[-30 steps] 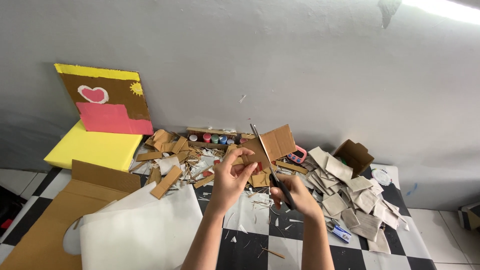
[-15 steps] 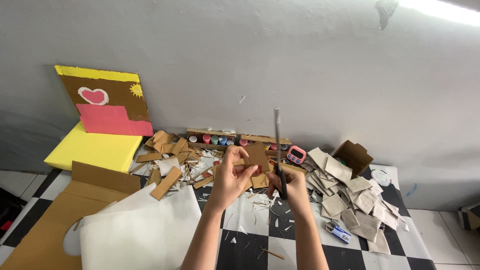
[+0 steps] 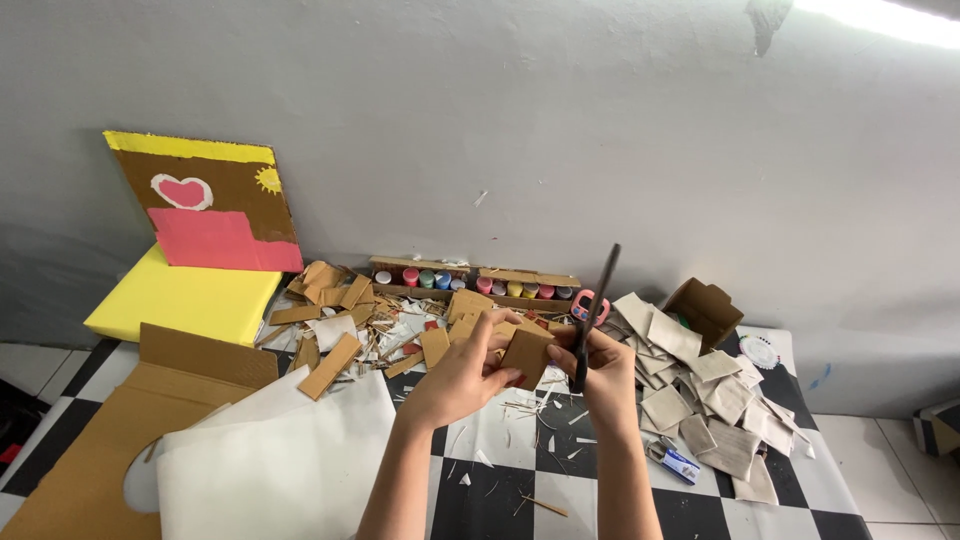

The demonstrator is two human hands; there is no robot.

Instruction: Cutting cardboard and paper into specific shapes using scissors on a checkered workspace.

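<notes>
The cardboard piece sits above the checkered floor, pinched in the left hand; the right hand grips scissors, blades upright beside it. Fingertips lie close to the blades: a slip could nick them.

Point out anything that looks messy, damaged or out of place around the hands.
Cardboard scraps and thin slivers lie strewn over the checkered floor, ahead of the left hand holding a cardboard piece and the right hand holding scissors. A big cardboard sheet has a round hole cut out.
</notes>
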